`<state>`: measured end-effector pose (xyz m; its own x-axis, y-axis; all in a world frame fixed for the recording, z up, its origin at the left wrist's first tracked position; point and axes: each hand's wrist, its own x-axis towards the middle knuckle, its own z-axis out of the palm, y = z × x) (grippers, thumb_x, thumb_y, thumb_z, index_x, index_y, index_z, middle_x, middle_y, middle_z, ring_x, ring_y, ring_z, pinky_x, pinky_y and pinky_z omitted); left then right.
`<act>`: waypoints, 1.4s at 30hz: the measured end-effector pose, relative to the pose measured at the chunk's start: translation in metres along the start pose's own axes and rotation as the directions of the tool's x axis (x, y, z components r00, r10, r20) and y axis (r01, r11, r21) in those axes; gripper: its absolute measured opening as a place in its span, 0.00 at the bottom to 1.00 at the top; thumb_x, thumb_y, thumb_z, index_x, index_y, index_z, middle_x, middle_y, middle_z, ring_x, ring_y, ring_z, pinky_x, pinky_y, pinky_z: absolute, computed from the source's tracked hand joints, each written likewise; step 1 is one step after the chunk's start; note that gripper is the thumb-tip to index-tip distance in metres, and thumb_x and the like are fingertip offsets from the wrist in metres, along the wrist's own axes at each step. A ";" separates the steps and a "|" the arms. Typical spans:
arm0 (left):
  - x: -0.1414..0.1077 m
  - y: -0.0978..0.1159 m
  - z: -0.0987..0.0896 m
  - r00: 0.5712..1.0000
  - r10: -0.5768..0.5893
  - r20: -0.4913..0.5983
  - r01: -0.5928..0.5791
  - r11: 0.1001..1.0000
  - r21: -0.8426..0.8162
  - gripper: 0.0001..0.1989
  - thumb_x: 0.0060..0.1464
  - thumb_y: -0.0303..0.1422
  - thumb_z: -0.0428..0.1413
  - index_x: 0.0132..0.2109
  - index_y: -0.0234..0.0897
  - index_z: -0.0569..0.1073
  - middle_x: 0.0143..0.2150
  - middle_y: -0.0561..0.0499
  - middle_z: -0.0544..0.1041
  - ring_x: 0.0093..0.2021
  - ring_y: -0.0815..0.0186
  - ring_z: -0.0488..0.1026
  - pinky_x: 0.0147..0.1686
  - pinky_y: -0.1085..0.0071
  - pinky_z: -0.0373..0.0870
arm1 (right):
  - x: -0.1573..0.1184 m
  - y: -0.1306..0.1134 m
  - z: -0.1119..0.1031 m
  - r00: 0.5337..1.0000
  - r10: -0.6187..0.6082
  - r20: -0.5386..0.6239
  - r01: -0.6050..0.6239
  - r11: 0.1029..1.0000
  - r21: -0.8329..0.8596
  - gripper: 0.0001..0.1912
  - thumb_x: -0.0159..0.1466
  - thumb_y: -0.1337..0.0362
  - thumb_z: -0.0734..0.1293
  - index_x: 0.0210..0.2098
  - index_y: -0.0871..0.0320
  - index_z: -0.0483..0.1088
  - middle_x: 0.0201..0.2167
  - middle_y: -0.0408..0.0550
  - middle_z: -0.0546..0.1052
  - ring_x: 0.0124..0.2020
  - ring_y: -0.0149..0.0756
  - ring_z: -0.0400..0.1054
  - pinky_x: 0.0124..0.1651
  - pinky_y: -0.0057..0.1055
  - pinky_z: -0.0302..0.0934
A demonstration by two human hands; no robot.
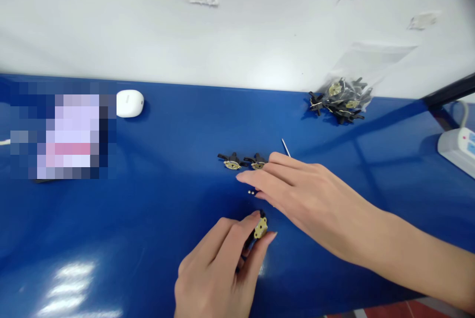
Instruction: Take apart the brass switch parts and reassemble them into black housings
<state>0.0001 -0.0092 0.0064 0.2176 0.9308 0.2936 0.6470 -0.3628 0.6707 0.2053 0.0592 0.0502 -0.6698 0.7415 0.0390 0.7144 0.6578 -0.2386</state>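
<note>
My left hand [222, 263] grips a black part with a brass-coloured plate [261, 228] between thumb and fingers, low in the middle of the view. Above it, my right hand [297, 189] reaches in from the right, palm down, its fingers apart around two tiny shiny balls [251, 192] lying on the blue table [166, 189]. Whether its fingertips hold anything is hidden. Two similar black and brass parts stand side by side beyond my right hand: the left one [232, 163] is fully visible, the right one [257, 162] is partly covered by the fingers.
A thin white stick [285, 147] lies beyond my right hand. A clear bag [352, 93] with several black and brass parts rests at the back right against the white wall. A white case [129, 103] and a blurred-out object [72, 132] are on the left; a power strip [458, 147] is far right.
</note>
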 end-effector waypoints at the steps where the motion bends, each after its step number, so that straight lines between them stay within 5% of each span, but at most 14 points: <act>1: 0.000 0.000 -0.001 1.000 -0.002 0.003 0.002 1.000 0.005 0.07 0.75 0.37 0.61 0.55 0.45 0.82 0.36 0.61 0.84 0.31 0.72 0.83 0.35 0.76 0.78 | -0.002 0.001 0.001 1.000 0.003 -0.001 -0.003 1.000 -0.002 0.24 0.72 0.80 0.64 0.65 0.61 0.73 0.47 0.54 0.83 0.44 0.44 0.74 0.43 0.37 0.72; 8: 0.000 -0.001 0.000 1.000 -0.001 0.021 0.001 1.000 0.000 0.05 0.75 0.36 0.61 0.53 0.45 0.82 0.35 0.61 0.83 0.29 0.73 0.81 0.34 0.76 0.76 | -0.006 0.005 0.005 0.999 0.034 -0.026 -0.036 0.998 -0.057 0.12 0.75 0.76 0.66 0.50 0.59 0.80 0.41 0.52 0.81 0.44 0.43 0.70 0.39 0.36 0.67; 18: 0.001 -0.002 0.003 1.000 0.000 0.028 0.001 1.000 -0.006 0.05 0.74 0.35 0.63 0.53 0.46 0.82 0.33 0.63 0.81 0.25 0.74 0.78 0.30 0.75 0.75 | -0.001 0.003 0.006 0.999 0.030 -0.021 -0.031 0.997 -0.076 0.09 0.75 0.74 0.68 0.42 0.59 0.80 0.38 0.52 0.79 0.43 0.42 0.66 0.33 0.34 0.60; 42: 0.000 -0.002 0.000 1.000 -0.003 0.014 0.003 1.000 0.001 0.06 0.74 0.34 0.63 0.54 0.46 0.81 0.36 0.61 0.84 0.30 0.71 0.83 0.33 0.75 0.77 | -0.002 0.008 0.004 0.999 0.051 0.005 -0.051 0.998 -0.049 0.11 0.77 0.72 0.66 0.46 0.58 0.81 0.41 0.54 0.81 0.43 0.43 0.68 0.37 0.34 0.65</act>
<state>-0.0009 -0.0088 0.0049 0.2253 0.9325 0.2822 0.6487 -0.3597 0.6707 0.2122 0.0624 0.0444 -0.6332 0.7737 0.0215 0.7567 0.6247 -0.1928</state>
